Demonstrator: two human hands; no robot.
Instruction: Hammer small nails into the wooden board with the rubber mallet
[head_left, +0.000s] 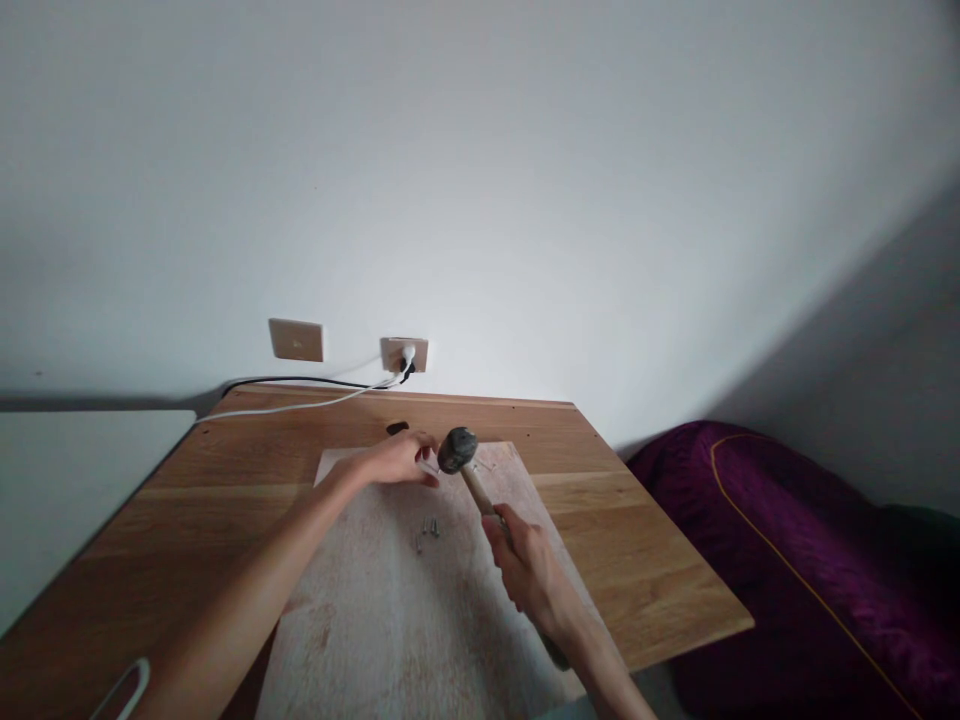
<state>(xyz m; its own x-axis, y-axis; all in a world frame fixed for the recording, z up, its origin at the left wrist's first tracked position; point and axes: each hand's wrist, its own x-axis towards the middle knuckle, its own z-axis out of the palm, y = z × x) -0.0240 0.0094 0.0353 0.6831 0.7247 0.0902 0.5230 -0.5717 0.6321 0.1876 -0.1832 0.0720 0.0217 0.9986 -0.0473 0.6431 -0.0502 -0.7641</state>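
My right hand (525,568) is closed round the wooden handle of a hammer (466,462), whose dark metal head hangs just above a pale board (390,620) lying on the wooden table (637,570). My left hand (401,460) rests on the far part of the board, fingers pinched together just left of the hammer head, holding something small that I cannot make out. A few loose nails (429,528) lie on the board between my hands.
A small dark object (397,428) lies on the table behind my left hand. White and black cables (300,395) run along the table's back edge to a wall socket (405,354). A purple cushion (787,560) sits to the right. A white surface (67,480) adjoins on the left.
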